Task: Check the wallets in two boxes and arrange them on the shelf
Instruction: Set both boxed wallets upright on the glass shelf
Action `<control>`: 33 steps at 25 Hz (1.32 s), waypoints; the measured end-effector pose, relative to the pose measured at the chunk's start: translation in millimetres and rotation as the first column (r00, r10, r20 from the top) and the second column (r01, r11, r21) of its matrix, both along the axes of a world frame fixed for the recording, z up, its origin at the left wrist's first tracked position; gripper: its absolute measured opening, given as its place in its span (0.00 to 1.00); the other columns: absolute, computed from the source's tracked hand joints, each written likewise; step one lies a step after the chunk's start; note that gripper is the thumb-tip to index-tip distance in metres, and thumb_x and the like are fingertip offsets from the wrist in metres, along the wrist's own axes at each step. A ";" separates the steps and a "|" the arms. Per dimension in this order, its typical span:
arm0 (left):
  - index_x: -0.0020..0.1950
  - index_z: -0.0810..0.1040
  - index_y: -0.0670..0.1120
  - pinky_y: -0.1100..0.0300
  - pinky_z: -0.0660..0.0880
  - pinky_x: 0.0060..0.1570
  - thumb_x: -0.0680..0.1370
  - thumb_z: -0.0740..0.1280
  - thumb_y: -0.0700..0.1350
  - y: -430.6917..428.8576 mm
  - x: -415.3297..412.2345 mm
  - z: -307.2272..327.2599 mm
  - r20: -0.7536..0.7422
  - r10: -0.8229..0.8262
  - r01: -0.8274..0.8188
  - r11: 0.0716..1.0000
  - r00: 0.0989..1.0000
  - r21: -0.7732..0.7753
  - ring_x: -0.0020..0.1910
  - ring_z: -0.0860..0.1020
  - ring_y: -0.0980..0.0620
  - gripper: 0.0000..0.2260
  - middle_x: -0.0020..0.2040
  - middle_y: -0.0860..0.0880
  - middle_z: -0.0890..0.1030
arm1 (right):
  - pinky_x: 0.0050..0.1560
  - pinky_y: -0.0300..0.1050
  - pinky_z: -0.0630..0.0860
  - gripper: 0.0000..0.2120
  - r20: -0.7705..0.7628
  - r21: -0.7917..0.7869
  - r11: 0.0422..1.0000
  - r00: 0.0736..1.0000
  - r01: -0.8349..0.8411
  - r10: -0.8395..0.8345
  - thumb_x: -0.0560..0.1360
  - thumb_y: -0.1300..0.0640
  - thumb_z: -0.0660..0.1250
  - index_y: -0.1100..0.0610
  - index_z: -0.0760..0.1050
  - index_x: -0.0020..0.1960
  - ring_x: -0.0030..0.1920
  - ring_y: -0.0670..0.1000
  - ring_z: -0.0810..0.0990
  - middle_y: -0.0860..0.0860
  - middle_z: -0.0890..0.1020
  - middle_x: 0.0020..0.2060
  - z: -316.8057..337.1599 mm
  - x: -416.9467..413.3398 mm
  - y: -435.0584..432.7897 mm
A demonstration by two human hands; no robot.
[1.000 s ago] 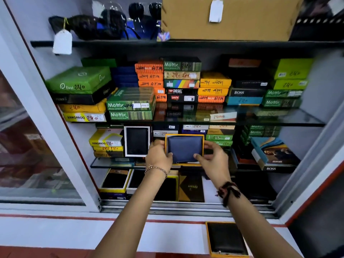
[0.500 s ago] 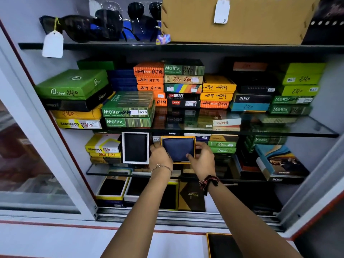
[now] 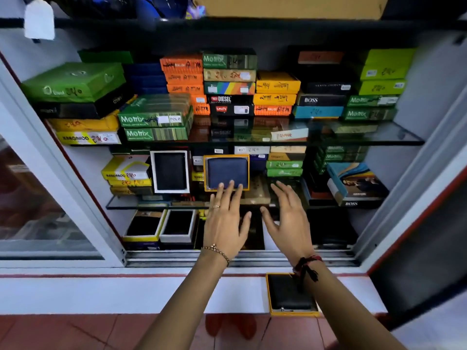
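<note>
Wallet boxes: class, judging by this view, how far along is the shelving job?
Done: the blue wallet in its orange box stands upright on the middle glass shelf, beside a black wallet in a white box. In hand: nothing; the left hand has its fingertips at that box's lower edge, and the right hand is open and empty. Left: the black wallet in an orange box lies on the white ledge.

Navy wallet (image 3: 227, 172) in orange-rimmed box (image 3: 205, 173); black wallet (image 3: 288, 291) in yellow-rimmed box (image 3: 268, 294).
</note>
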State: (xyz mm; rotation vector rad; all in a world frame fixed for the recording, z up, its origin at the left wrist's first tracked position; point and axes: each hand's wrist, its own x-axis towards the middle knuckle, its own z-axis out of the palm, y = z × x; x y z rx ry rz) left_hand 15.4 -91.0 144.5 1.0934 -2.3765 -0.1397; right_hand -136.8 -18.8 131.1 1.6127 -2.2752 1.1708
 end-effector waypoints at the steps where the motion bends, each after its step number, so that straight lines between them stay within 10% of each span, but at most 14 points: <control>1: 0.79 0.54 0.49 0.48 0.54 0.78 0.80 0.54 0.56 11.0 -0.9 -8.4 0.007 -0.024 0.024 1.000 1.000 0.008 0.80 0.48 0.47 0.28 0.80 0.48 0.54 | 0.73 0.49 0.67 0.26 0.006 0.011 1.000 1.000 0.006 -0.006 0.79 0.47 0.65 0.54 0.67 0.74 0.76 0.52 0.66 0.50 0.70 0.74 -7.7 -0.9 16.2; 10: 0.73 0.66 0.44 0.54 0.70 0.68 0.80 0.59 0.50 72.7 -11.8 -112.8 0.088 -0.169 0.122 0.911 0.982 0.395 0.69 0.70 0.45 0.22 0.69 0.45 0.70 | 0.60 0.53 0.77 0.17 0.131 0.353 0.923 0.969 0.153 -0.210 0.79 0.51 0.67 0.55 0.77 0.65 0.64 0.58 0.76 0.55 0.79 0.63 -115.6 -27.4 119.6; 14: 0.68 0.71 0.38 0.51 0.70 0.65 0.81 0.60 0.46 75.3 -25.7 -146.7 0.234 -0.091 -0.119 0.655 0.968 0.746 0.66 0.73 0.40 0.18 0.67 0.38 0.73 | 0.63 0.53 0.74 0.24 0.362 0.614 0.779 0.833 0.125 -0.419 0.80 0.50 0.66 0.63 0.70 0.71 0.65 0.62 0.77 0.62 0.77 0.66 -159.3 -43.9 126.1; 20: 0.59 0.77 0.38 0.47 0.80 0.54 0.79 0.63 0.46 79.0 -33.7 -152.9 0.160 -0.081 -0.104 0.474 0.984 0.875 0.54 0.81 0.39 0.14 0.56 0.37 0.82 | 0.48 0.42 0.76 0.16 0.501 0.597 0.801 0.757 0.047 -0.418 0.76 0.53 0.73 0.63 0.81 0.58 0.50 0.56 0.83 0.59 0.86 0.54 -162.1 -47.2 135.4; 26: 0.63 0.74 0.46 0.56 0.75 0.59 0.76 0.68 0.48 85.3 -22.9 -57.2 -0.026 0.043 -0.012 0.712 0.999 0.702 0.60 0.78 0.46 0.17 0.62 0.47 0.75 | 0.40 0.50 0.86 0.09 0.640 0.311 0.945 0.714 0.098 -0.285 0.71 0.56 0.77 0.56 0.83 0.51 0.34 0.50 0.87 0.50 0.88 0.42 -53.5 -44.1 143.2; 33: 0.65 0.70 0.45 0.48 0.77 0.58 0.76 0.68 0.47 27.4 -74.1 64.0 -0.161 0.122 -0.048 0.914 0.979 0.404 0.59 0.78 0.42 0.19 0.65 0.44 0.71 | 0.46 0.43 0.82 0.09 0.490 0.019 0.989 0.861 0.146 -0.136 0.72 0.55 0.76 0.52 0.82 0.52 0.40 0.46 0.86 0.47 0.87 0.43 57.1 -86.5 60.3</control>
